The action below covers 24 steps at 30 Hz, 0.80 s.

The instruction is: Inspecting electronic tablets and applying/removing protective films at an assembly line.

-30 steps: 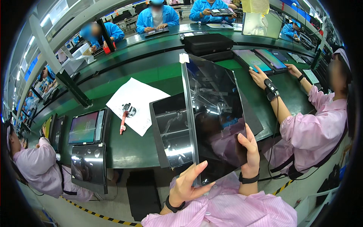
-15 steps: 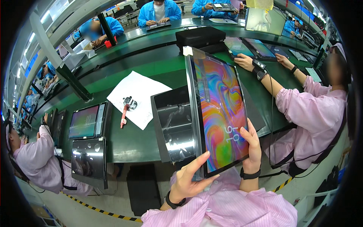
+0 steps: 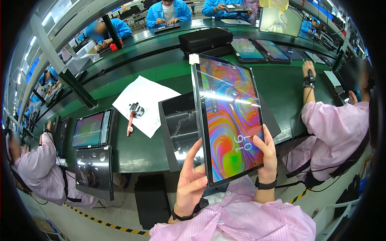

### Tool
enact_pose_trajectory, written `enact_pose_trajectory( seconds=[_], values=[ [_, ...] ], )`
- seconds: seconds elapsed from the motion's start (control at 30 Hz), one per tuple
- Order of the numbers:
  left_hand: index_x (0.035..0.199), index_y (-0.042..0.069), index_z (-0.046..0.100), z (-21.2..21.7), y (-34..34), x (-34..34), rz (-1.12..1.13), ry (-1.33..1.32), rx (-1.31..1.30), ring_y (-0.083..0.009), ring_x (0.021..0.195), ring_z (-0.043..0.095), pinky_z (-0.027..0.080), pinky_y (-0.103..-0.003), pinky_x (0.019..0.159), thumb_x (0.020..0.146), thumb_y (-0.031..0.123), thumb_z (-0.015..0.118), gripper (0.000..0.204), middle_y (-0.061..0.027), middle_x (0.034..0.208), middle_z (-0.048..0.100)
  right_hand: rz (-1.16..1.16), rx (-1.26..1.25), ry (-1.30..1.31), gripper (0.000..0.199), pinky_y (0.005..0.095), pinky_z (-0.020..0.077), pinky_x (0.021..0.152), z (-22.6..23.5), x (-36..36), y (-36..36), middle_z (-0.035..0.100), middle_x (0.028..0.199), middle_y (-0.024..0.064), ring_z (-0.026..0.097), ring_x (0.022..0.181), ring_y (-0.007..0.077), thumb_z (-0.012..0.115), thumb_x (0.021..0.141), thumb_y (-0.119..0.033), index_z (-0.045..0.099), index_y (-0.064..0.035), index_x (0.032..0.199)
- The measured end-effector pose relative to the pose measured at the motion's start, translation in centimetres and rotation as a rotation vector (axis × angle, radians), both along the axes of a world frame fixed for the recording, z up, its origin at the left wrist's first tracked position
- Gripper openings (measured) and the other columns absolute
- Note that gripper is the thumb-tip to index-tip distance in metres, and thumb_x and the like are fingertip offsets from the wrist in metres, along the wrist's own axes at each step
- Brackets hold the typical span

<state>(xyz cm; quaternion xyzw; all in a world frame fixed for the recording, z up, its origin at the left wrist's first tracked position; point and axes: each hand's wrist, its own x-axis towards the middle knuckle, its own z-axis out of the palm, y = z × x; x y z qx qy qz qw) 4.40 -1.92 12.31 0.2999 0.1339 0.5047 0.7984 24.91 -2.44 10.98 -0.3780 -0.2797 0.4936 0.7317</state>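
Note:
I hold up a tablet (image 3: 231,124) with a lit, brightly swirled screen; a small pale tab sticks out at its top left corner. My left hand (image 3: 189,178) grips its lower left edge, with the thumb at the front rim and the fingers partly behind. On the right edge my right hand (image 3: 267,160) is closed, its thumb lying over the screen's lower right part. Behind the tablet, a glossy black panel (image 3: 179,116) lies on a dark board on the green bench, partly hidden.
A white paper sheet (image 3: 150,94) carries a small dark device with a red strap (image 3: 131,122). Several tablets (image 3: 89,129) are at the left and far right. A black case (image 3: 205,41) stands beyond. Co-workers sit on both sides; a dark stack (image 3: 150,199) is below the bench.
The tablet has turned slightly, showing less of its left side and more ceiling glare. My left hand's grip has shifted. The right co-worker's hands have moved away from the far tablets.

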Motion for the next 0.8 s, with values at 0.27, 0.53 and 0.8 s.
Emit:
enact_pose_trajectory(
  seconds=[0.27, 0.53, 0.8],
  values=[
    [0.147, 0.002, 0.023, -0.6, 1.4, -1.7, -0.075, 0.17, 0.198, -0.0219, 0.119, 0.052, 0.037, -0.036, 0.102, 0.082, 0.016, 0.069, 0.081, -0.0199, 0.127, 0.055, -0.143, -0.084, -0.004, 0.063, 0.0278, 0.044, 0.094, -1.6, 1.4, -0.1, 0.052, 0.127, 0.0106, 0.056, 0.107, 0.0155, 0.067, 0.082, -0.002, 0.037, 0.003, 0.137],
    [0.118, -0.001, 0.057, -3.5, 20.3, -10.9, 1.17, 1.72, 0.891, -0.0362, 0.114, 0.052, 0.043, -0.043, 0.095, 0.081, 0.018, 0.07, 0.044, -0.0206, 0.121, 0.058, -0.111, 0.02, -0.02, 0.048, 0.0255, 0.0447, 0.09, -2.6, 2.9, -0.4, 0.058, 0.116, 0.0068, 0.057, 0.101, 0.0138, 0.065, 0.083, -0.002, 0.048, -0.0001, 0.128],
    [0.113, -0.011, 0.057, -6.5, 23.9, -12.4, 1.063, 1.778, 0.811, -0.0379, 0.089, 0.064, 0.051, -0.041, 0.079, 0.075, 0.003, 0.071, 0.043, -0.0249, 0.103, 0.064, -0.114, -0.027, 0.017, 0.046, 0.0246, 0.0449, 0.09, -3.2, 3.0, -0.3, 0.058, 0.115, 0.006, 0.058, 0.099, 0.0124, 0.065, 0.084, -0.001, 0.048, -0.0008, 0.127]
  ],
)
